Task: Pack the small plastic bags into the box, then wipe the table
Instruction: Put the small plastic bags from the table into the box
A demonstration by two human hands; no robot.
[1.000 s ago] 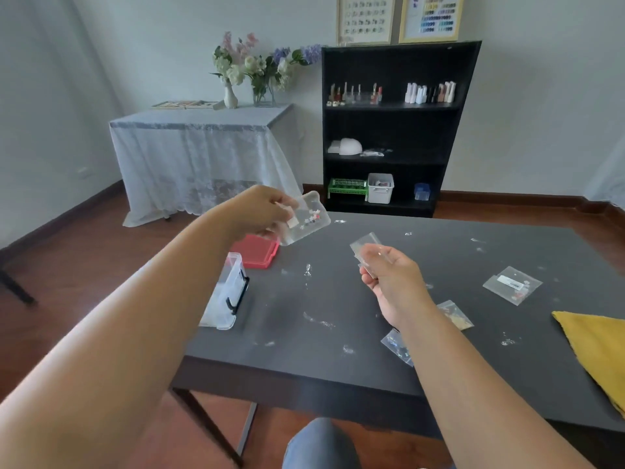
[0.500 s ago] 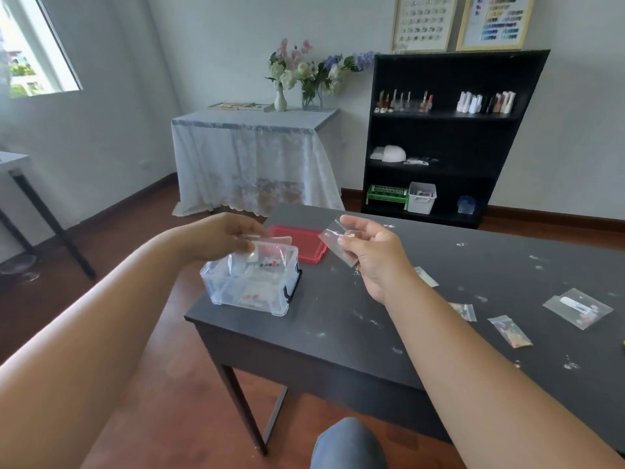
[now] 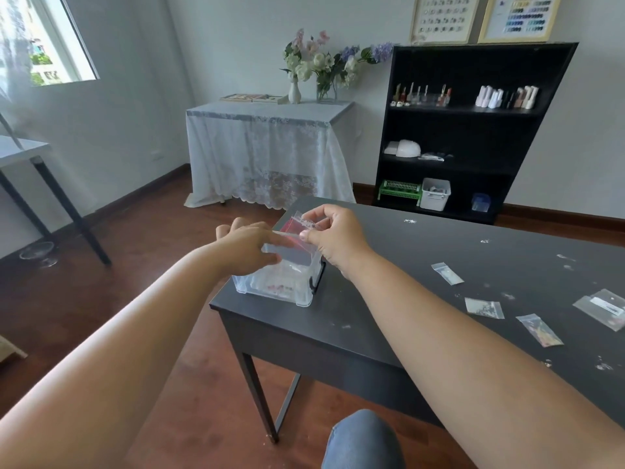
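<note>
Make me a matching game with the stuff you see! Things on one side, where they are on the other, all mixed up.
Things:
1. clear box
2. small bag
3. green rack
4. flowers

Places:
A. bottom shelf of the black bookcase
B. on the lace-covered table
C. near corner of the dark table
D. pinched in the right hand

Pairs: 1-C, 2-D, 3-A, 4-B

walls: pale grey [image 3: 236, 35]
floor: reddish-brown wood [image 3: 142, 231]
window: bright, upper left [image 3: 40, 38]
side table: lace-draped [image 3: 267, 150], holding flower vases [image 3: 324, 66]
bookshelf: black [image 3: 473, 130], against the back wall
</note>
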